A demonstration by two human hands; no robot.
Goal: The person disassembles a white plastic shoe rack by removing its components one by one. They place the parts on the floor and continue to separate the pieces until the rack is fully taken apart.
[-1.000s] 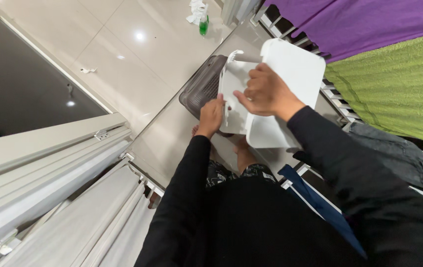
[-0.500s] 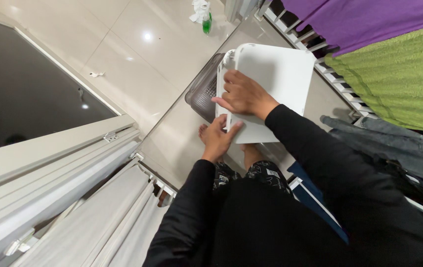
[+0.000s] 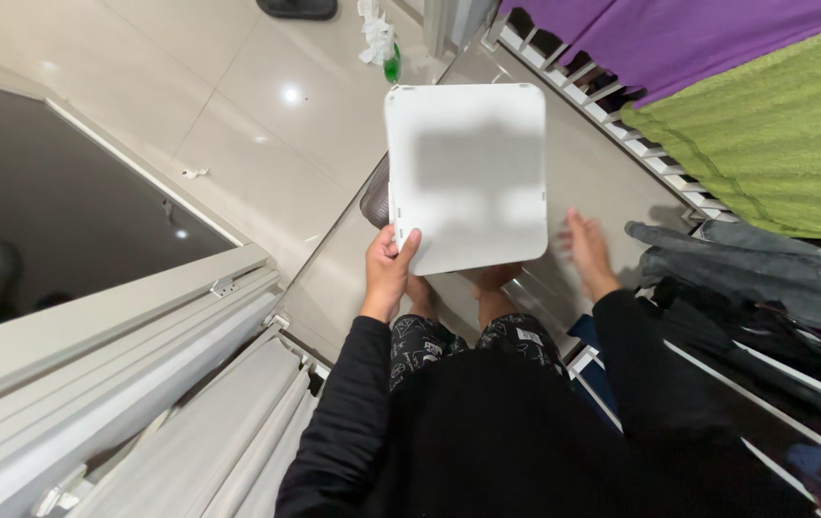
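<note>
Above my bare feet (image 3: pixel 473 288), my left hand (image 3: pixel 387 269) now pinches the white square lid (image 3: pixel 466 173) alone at its lower corner; my right hand (image 3: pixel 588 251) has let go, fingers spread beside it.

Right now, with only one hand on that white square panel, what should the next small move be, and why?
Probably bring the right hand back onto the panel's free edge. The left hand alone pinches the white panel at its lower left corner, so most of it hangs unsupported above the floor, while the right hand hovers open beside it, touching nothing.
</note>
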